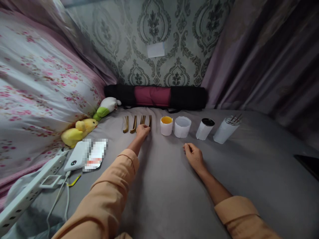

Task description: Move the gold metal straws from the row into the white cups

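My left hand reaches forward, its fingers pinched at the near ends of thin brown sticks in the rightmost bundle. It partly covers a neighbouring bundle; the exact grip is hidden. Two more bundles of sticks, one and another, lie to the left. My right hand rests on the grey sheet, loosely curled with nothing visible in it. Beyond it stand a white cup with a yellow inside, a wider whitish cup, a white cylinder with a dark inside and a tall container with several thin sticks.
A black and maroon rolled bag lies along the wall. Plush toys, one yellow and one green and white, sit at the left. Nearer are a white power bank, a power strip and cables.
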{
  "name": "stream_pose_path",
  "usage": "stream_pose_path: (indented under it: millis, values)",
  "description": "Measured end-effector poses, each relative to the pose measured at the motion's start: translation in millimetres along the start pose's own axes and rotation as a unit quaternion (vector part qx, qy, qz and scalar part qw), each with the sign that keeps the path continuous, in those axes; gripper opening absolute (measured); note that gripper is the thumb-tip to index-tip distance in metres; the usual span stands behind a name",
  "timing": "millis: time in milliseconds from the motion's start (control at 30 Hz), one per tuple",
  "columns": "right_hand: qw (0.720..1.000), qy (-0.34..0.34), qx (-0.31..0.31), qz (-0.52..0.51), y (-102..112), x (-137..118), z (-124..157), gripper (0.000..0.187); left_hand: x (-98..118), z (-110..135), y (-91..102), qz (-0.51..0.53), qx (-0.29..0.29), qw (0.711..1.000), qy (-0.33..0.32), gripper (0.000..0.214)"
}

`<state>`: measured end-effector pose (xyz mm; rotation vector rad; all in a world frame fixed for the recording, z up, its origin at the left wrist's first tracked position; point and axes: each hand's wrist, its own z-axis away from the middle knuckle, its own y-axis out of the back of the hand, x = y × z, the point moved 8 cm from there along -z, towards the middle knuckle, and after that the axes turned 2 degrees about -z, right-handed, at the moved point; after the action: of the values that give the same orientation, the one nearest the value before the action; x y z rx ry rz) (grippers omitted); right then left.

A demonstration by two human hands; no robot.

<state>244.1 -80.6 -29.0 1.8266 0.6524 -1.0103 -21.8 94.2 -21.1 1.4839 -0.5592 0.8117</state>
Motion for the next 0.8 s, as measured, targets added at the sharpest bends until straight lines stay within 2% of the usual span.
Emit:
stream_pose_path:
  millis: [167,333,567,800]
  values:
    - [1.000,-0.004,0.000,0.002,0,0,0,0.036,-2,1,-2.9,0.075,-0.005,0.997,0.026,0.015]
    - [1.000,-0.002,0.000,-0.003,0,0,0,0.035,-3,4,-12.1,0.171,-0.036,0.983,0.053,0.008]
    - [1.000,-0.003,0.001,0.002,0,0,0,0.037,0,14,-22.5,0.300,-0.091,0.946,0.087,0.005]
    - [1.000,-0.010,-0.005,0.003,0,0,0,0.036,3,27,-34.5,0.393,-0.135,0.905,0.094,0.001]
